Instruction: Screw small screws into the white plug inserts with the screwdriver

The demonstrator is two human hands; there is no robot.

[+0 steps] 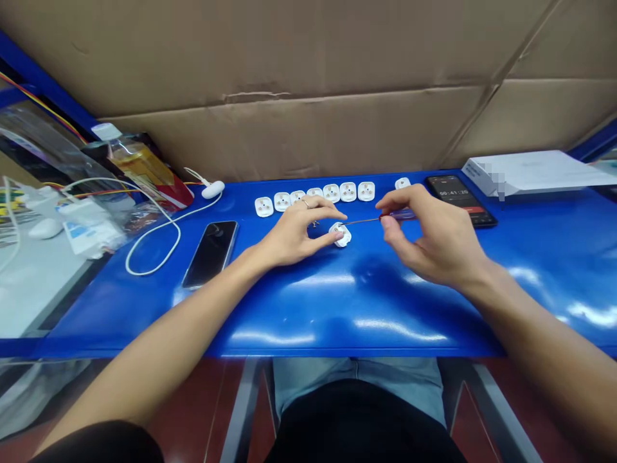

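Note:
My left hand (301, 231) pinches a small white plastic part (342, 236) between thumb and fingers, close to the table surface. In my right hand (429, 235) is a screwdriver (362, 221) with a thin shaft and a red and purple handle, mostly hidden by the fingers. Its shaft points left, and the tip meets the upper edge of the white part. Small metal pieces (315, 224) lie beside the left fingers. Behind the hands runs a row of several white plug-like parts (332, 193) with metal inserts, some partly covered by the left hand.
A dark phone (211, 254) lies left; another phone (460, 200) showing a timer lies right, beside a white box (530, 170). One more white piece (402, 184) sits at the back. A bottle (139, 164), white cable (177, 225) and clutter occupy the left. Cardboard (308, 135) lines the blue table's back.

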